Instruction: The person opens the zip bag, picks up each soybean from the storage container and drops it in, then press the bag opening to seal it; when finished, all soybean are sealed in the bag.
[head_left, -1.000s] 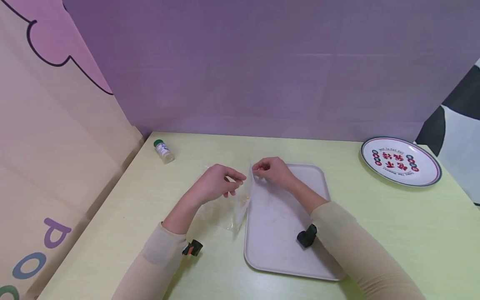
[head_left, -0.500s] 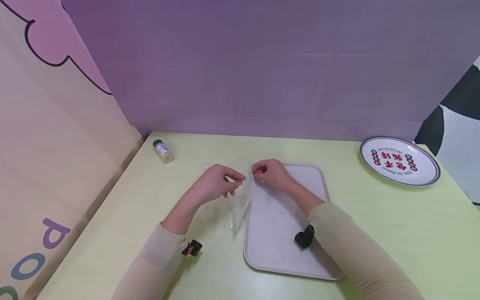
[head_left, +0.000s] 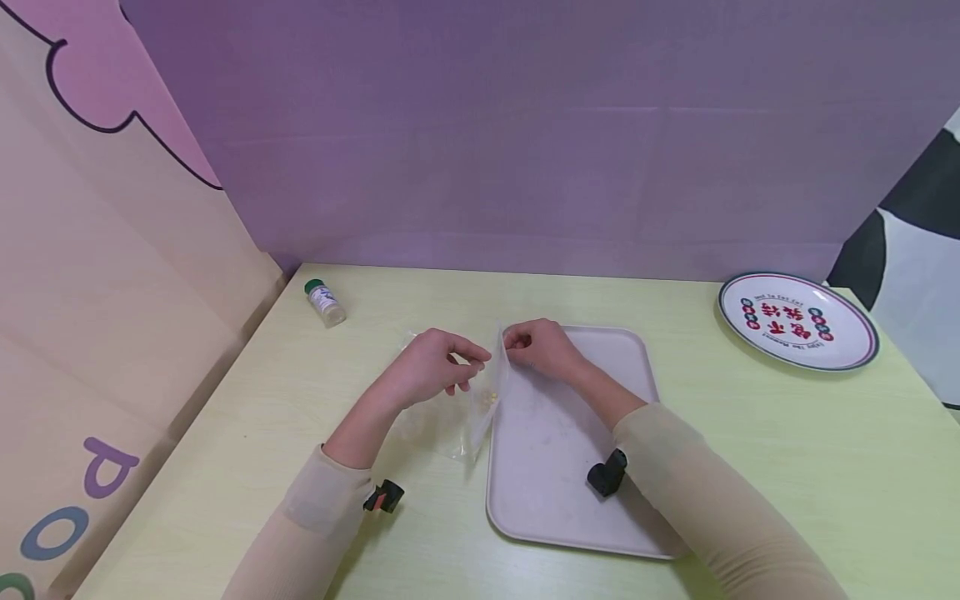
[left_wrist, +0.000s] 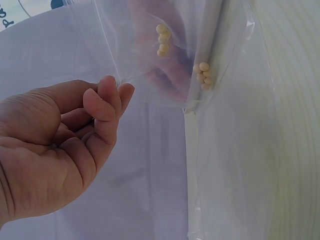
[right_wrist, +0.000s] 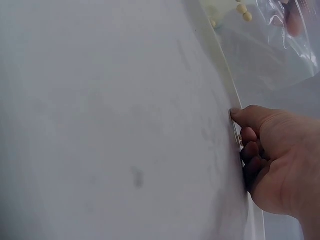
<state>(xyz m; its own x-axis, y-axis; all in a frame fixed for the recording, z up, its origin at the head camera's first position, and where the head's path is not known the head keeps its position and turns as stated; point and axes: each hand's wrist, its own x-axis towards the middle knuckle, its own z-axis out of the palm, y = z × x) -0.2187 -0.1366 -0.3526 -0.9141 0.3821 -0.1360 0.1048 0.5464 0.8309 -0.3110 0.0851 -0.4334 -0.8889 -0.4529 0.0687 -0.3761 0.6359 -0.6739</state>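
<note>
A clear plastic bag (head_left: pixel 482 417) stands on edge between the two hands, beside the tray's left edge. Several pale yellow balls (left_wrist: pixel 204 75) sit in it; in the left wrist view they show as two small clusters. My left hand (head_left: pixel 438 367) pinches the film with thumb and fingertips from the left side. Opposite it, my right hand (head_left: pixel 546 346) pinches the bag's edge above the tray (head_left: pixel 555 492), its other fingers curled. Through the film, the left wrist view shows the right hand blurred. How the bag's mouth stands cannot be made out.
A small jar with a green lid (head_left: pixel 325 302) lies at the back left of the pale table (head_left: pixel 360 550). At the back right is an oval plate (head_left: pixel 798 350) with red lettering. A purple wall panel (head_left: pixel 525 150) closes off the far side.
My right hand has shifted very slightly down and left, still at the bag. The left hand stays nearly in place. The whole head view has drifted a little.
</note>
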